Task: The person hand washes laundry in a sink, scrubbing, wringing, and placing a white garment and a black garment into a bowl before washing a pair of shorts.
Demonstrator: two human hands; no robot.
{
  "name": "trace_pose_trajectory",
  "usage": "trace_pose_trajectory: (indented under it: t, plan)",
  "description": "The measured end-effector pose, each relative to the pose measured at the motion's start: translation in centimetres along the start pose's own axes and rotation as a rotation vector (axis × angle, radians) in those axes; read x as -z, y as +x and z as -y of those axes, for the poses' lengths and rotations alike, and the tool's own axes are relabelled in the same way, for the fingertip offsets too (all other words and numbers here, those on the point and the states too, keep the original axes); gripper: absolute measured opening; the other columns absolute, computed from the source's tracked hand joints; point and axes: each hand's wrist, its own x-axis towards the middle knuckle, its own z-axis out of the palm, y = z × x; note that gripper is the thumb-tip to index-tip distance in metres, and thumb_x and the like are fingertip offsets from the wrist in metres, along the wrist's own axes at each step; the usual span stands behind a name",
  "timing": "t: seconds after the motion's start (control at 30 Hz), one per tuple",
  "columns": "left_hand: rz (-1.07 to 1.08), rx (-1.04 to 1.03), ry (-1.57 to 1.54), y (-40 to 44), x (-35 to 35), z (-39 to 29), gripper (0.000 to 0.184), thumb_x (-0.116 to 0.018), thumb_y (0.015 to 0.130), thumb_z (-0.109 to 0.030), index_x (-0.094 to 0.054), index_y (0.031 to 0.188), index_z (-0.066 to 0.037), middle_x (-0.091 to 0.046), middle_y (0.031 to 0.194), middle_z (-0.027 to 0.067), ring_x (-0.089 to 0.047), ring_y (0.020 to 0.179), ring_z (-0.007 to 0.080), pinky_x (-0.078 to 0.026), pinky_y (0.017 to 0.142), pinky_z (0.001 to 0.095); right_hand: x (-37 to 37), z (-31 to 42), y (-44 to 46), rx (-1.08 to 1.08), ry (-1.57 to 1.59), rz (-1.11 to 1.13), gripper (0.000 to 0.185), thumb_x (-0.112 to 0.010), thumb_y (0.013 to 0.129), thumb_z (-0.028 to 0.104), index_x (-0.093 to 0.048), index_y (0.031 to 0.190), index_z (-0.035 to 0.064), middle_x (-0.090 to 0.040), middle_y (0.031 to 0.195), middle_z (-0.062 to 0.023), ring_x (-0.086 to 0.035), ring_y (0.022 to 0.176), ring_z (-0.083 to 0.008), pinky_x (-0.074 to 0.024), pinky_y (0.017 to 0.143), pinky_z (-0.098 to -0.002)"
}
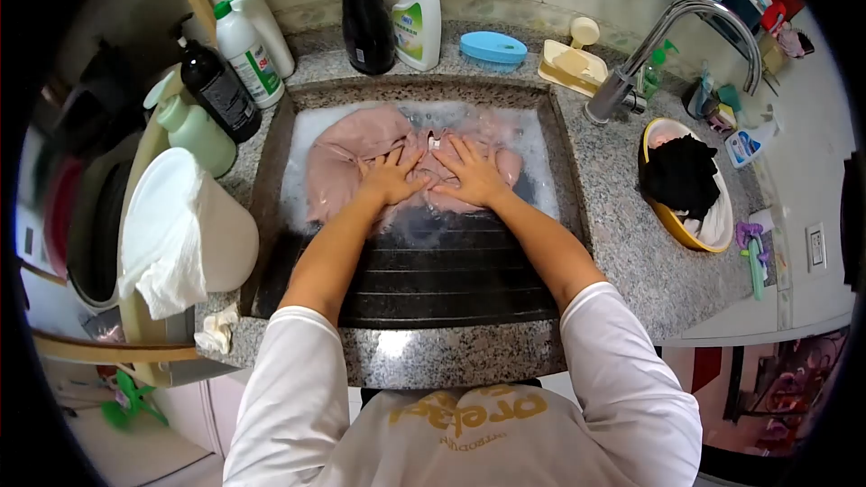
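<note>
A wet pink garment (356,149) lies bunched in soapy water inside the stone sink (570,189), at its far end. A small white label shows near the garment's middle. My left hand (392,178) rests on the cloth left of centre, fingers spread. On the right part of the cloth, my right hand (472,176) presses down with its fingers apart too. Neither hand is closed around the fabric. Nearer to me, a dark ribbed washboard slope (415,275) fills the front of the sink, partly under the water.
Behind the sink stand a dark bottle (367,18), a white spray bottle (417,13), a blue brush (492,48) and a soap dish (574,68). The tap (613,95) rises at right, beside a basin of clothes (648,162). Left are several bottles and a white bucket (221,234).
</note>
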Motion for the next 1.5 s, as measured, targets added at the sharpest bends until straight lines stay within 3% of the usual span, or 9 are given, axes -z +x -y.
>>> trace_pose_trajectory:
  t: [0.1, 0.17, 0.27, 0.33, 0.37, 0.43, 0.67, 1.37, 1.5]
  plan:
    - [0.042, 0.015, -0.005, 1.2, -1.1, 0.2, 0.067, -0.039, 0.077, -0.062, -0.020, 0.135, -0.033, -0.005, 0.144, 0.0086, -0.006, 0.130, 0.0361, -0.001, 0.097, 0.0625, -2.4, -1.2, 0.1, -0.005, 0.095, -0.014, 0.065, -0.048, 0.072, 0.061, -0.037, 0.128, 0.0301, -0.024, 0.138, -0.0133, -0.032, 0.121, -0.0344, -0.0258, 0.093, -0.0564]
    - [-0.073, -0.020, 0.007, 2.7, -3.1, 1.0, 0.064, -0.042, 0.078, -0.054, -0.025, 0.134, -0.028, -0.021, 0.140, 0.0126, -0.020, 0.127, 0.0367, -0.012, 0.101, 0.0539, -3.2, -1.7, 0.3, -0.001, 0.203, -0.047, 0.062, -0.049, 0.073, 0.057, -0.038, 0.128, 0.0285, -0.026, 0.137, -0.0139, -0.036, 0.119, -0.0345, -0.0289, 0.095, -0.0506]
    - [0.049, -0.110, -0.047, 5.2, -4.0, 1.8, 0.053, -0.043, 0.081, -0.041, -0.037, 0.128, -0.018, -0.041, 0.126, 0.0186, -0.038, 0.116, 0.0355, -0.026, 0.099, 0.0416, -3.1, -1.9, 0.7, -0.054, 0.181, 0.012, 0.055, -0.052, 0.076, 0.045, -0.044, 0.123, 0.0178, -0.038, 0.129, -0.0171, -0.042, 0.113, -0.0373, -0.0359, 0.091, -0.0443]
    - [0.054, -0.131, -0.034, 6.2, -4.6, 1.7, 0.046, -0.041, 0.082, -0.035, -0.041, 0.123, -0.013, -0.048, 0.116, 0.0191, -0.045, 0.109, 0.0328, -0.032, 0.094, 0.0392, -3.9, -2.7, 1.3, -0.451, 0.233, 0.581, 0.045, -0.051, 0.077, 0.038, -0.053, 0.113, 0.0101, -0.049, 0.118, -0.0196, -0.047, 0.107, -0.0351, -0.0374, 0.089, -0.0442]
    - [0.048, -0.149, -0.015, 6.5, -4.6, 1.7, 0.041, -0.039, 0.083, -0.029, -0.046, 0.118, -0.008, -0.055, 0.107, 0.0196, -0.051, 0.102, 0.0300, -0.038, 0.089, 0.0367, -4.1, -3.0, 1.3, -0.453, 0.234, 0.584, 0.045, -0.051, 0.077, 0.038, -0.053, 0.113, 0.0101, -0.049, 0.118, -0.0196, -0.047, 0.107, -0.0351, -0.0374, 0.089, -0.0442]
    - [0.041, -0.141, -0.020, 8.4, -6.2, 2.6, 0.041, -0.040, 0.082, -0.029, -0.046, 0.118, -0.008, -0.055, 0.107, 0.0196, -0.051, 0.102, 0.0303, -0.038, 0.089, 0.0369, -4.7, -3.7, 1.0, -0.486, 0.373, 0.539, 0.042, -0.047, 0.077, 0.037, -0.058, 0.104, 0.0070, -0.056, 0.106, -0.0198, -0.052, 0.102, -0.0328, -0.0380, 0.089, -0.0438]
    - [-0.067, -0.078, -0.062, 9.3, -6.2, 2.3, 0.043, -0.045, 0.078, -0.027, -0.046, 0.116, -0.009, -0.053, 0.108, 0.0198, -0.049, 0.103, 0.0320, -0.037, 0.090, 0.0381, -1.0, -2.0, 2.2, -0.410, 0.103, 0.764, 0.043, -0.039, 0.082, 0.035, -0.051, 0.115, 0.0101, -0.050, 0.117, -0.0158, -0.049, 0.107, -0.0329, -0.0358, 0.092, -0.0435]
    - [-0.177, -0.030, -0.085, 8.5, -5.4, 0.6, 0.050, -0.060, 0.065, -0.021, -0.048, 0.113, -0.011, -0.049, 0.113, 0.0204, -0.045, 0.105, 0.0372, -0.035, 0.092, 0.0415, -10.5, -6.0, 0.9, -0.596, 0.135, 0.500, 0.055, -0.047, 0.079, 0.037, -0.038, 0.126, 0.0108, -0.047, 0.121, -0.0158, -0.045, 0.111, -0.0298, -0.0343, 0.095, -0.0388]
    - [-0.227, 0.013, -0.054, 6.1, -2.2, 1.2, 0.052, -0.063, 0.063, -0.020, -0.049, 0.113, -0.011, -0.049, 0.114, 0.0205, -0.044, 0.106, 0.0382, -0.034, 0.092, 0.0422, -5.0, -6.2, 3.8, -0.342, 0.269, 0.528, 0.061, -0.055, 0.073, 0.027, -0.035, 0.128, 0.0078, -0.046, 0.121, -0.0177, -0.046, 0.111, -0.0288, -0.0375, 0.092, -0.0351]
